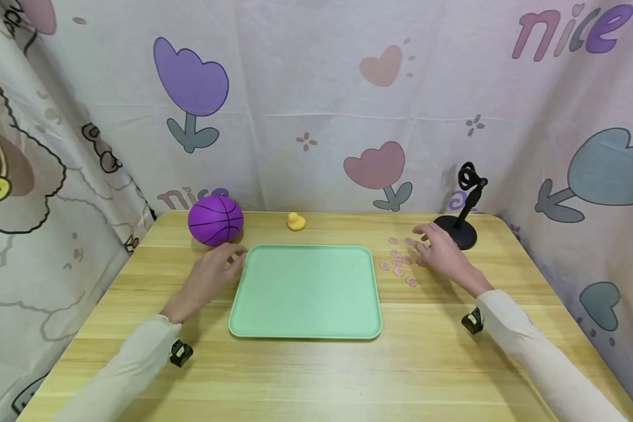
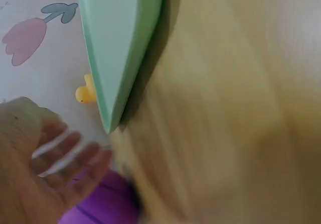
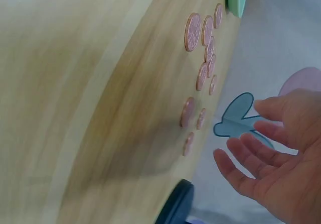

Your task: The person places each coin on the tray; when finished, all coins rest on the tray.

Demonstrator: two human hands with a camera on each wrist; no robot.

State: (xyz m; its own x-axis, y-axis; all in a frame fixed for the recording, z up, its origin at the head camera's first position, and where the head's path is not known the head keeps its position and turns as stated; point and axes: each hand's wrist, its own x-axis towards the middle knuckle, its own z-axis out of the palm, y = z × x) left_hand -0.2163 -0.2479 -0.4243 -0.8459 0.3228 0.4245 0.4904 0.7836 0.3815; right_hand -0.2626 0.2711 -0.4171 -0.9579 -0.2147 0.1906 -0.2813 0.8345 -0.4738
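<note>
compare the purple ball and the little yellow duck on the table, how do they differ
The purple ball is far larger than the yellow duck. The ball is round with dark basketball-style lines; the duck is plain yellow with a head and body shape. The ball sits near the left hand, beyond the green tray's far left corner; the duck sits alone behind the tray's far edge. Both rest untouched on the wooden table.

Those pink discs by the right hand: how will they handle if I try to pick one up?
The pink discs look thin and lie flat on the wooden table, so pinching one is probably awkward; sliding it to the table edge may help. They seem light and likely skid when nudged. The right hand hovers open beside them.
</note>
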